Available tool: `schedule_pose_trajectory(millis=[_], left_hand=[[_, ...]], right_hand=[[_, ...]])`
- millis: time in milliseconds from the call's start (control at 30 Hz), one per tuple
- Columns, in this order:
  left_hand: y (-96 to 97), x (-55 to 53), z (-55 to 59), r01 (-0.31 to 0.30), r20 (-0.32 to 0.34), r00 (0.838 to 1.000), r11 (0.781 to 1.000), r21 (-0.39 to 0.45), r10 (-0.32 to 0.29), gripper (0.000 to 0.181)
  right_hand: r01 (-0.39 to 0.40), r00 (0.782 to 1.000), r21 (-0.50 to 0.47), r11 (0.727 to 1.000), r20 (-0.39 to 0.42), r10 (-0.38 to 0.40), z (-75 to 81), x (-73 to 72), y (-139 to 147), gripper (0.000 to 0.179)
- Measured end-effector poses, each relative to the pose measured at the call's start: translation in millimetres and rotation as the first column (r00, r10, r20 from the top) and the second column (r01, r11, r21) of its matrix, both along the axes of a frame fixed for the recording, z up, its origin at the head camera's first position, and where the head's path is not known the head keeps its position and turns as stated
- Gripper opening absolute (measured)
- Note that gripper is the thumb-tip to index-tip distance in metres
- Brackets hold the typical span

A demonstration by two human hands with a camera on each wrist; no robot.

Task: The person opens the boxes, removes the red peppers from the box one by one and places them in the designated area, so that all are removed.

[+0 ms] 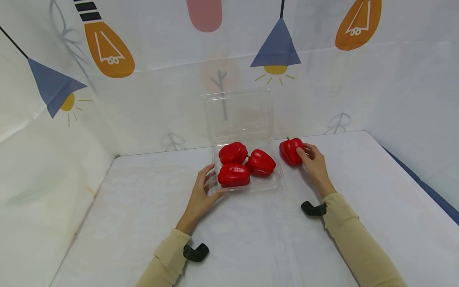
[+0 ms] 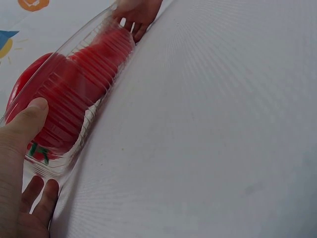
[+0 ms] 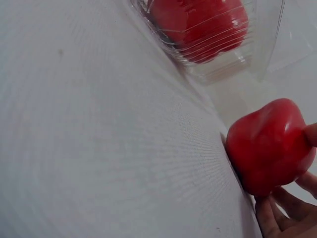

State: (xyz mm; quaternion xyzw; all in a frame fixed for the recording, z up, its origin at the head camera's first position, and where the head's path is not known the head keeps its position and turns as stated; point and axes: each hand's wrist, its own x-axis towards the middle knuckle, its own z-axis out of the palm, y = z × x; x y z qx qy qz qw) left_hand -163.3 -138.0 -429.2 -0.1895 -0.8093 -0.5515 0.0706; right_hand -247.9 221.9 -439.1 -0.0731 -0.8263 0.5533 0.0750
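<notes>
A clear plastic clamshell box (image 1: 263,184) stands on the table with its lid (image 1: 238,115) raised against the back wall. Inside lie three red bell peppers: one at the back left (image 1: 233,153), one at the front left (image 1: 234,175) and one at the right (image 1: 260,163). My left hand (image 1: 202,195) holds the box at its front left corner, the thumb pressed on the ribbed front wall (image 2: 64,99). To the right of the box, my right hand (image 1: 315,165) grips another red bell pepper (image 3: 270,146), which appears to rest on the table.
The white-covered table (image 1: 150,207) extends to both sides of the box. A pale cloth wall (image 1: 161,99) with lamp and bulb prints rises behind it. Each wrist wears a dark device, one on the left (image 1: 196,253) and one on the right (image 1: 313,209).
</notes>
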Motion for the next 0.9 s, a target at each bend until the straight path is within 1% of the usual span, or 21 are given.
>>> schedule_pose_trajectory(millis=[133, 233, 367, 400, 467, 567, 633, 667, 800, 867, 900], left_hand=[[-2.0, -3.1, -4.7, -0.001, -0.01, 1.0, 1.0, 0.008, 0.001, 0.082], [-4.6, -8.9, -16.6, -0.01, -0.02, 1.0, 1.0, 0.016, 0.011, 0.084], [-7.9, -16.2, -33.5, -0.021, -0.024, 0.999, 1.0, 0.003, 0.021, 0.086], [-8.6, -16.4, -35.5, -0.022, -0.025, 0.999, 1.0, -0.002, 0.022, 0.086], [-7.7, -17.6, -36.1, -0.029, -0.023, 0.999, 1.0, -0.005, 0.029, 0.086], [-7.3, -17.6, -33.6, -0.031, -0.03, 0.999, 1.0, 0.001, 0.031, 0.086], [-4.5, -14.0, -23.2, -0.019, -0.019, 1.0, 1.0, 0.009, 0.02, 0.085], [-3.6, -14.3, -22.5, -0.017, -0.015, 1.0, 1.0, 0.011, 0.017, 0.084], [-2.3, -12.8, -21.9, -0.018, 0.016, 1.0, 1.0, 0.009, 0.018, 0.084], [-5.5, -14.6, -30.6, -0.031, 0.011, 0.999, 1.0, 0.0, 0.031, 0.084], [-6.5, -13.5, -31.1, -0.032, 0.008, 0.999, 0.999, 0.0, 0.032, 0.084]], right_hand=[[-0.039, 0.999, 0.016, 0.999, -0.008, 0.039, -0.7, 0.4, -2, 0.062], [-0.05, 0.999, 0.028, 0.998, -0.014, 0.051, -1.1, 1.0, -3, 0.063], [-0.033, 0.999, 0.051, 0.998, -0.008, 0.033, -5.4, 2.2, -3, 0.065], [-0.03, 1.0, 0.054, 0.998, -0.006, 0.03, -7.0, 2.6, -3, 0.065], [-0.028, 1.0, 0.07, 0.997, -0.004, 0.028, -7.9, 1.6, -1, 0.067], [-0.029, 0.999, 0.073, 0.997, -0.029, 0.031, -8.5, 1.7, -1, 0.067], [-0.023, 0.998, 0.079, 0.997, -0.049, 0.027, -7.3, 2.8, 0, 0.066], [-0.019, 0.998, 0.081, 0.997, -0.056, 0.024, -7.1, 3.3, 1, 0.066], [-0.011, 0.998, 0.084, 0.996, -0.055, 0.016, -7.9, 4.6, 2, 0.065], [-0.018, 0.998, 0.081, 0.997, -0.058, 0.022, -9.7, 4.7, -1, 0.065], [-0.02, 0.998, 0.078, 0.997, -0.059, 0.024, -10.3, 4.9, -2, 0.065]])
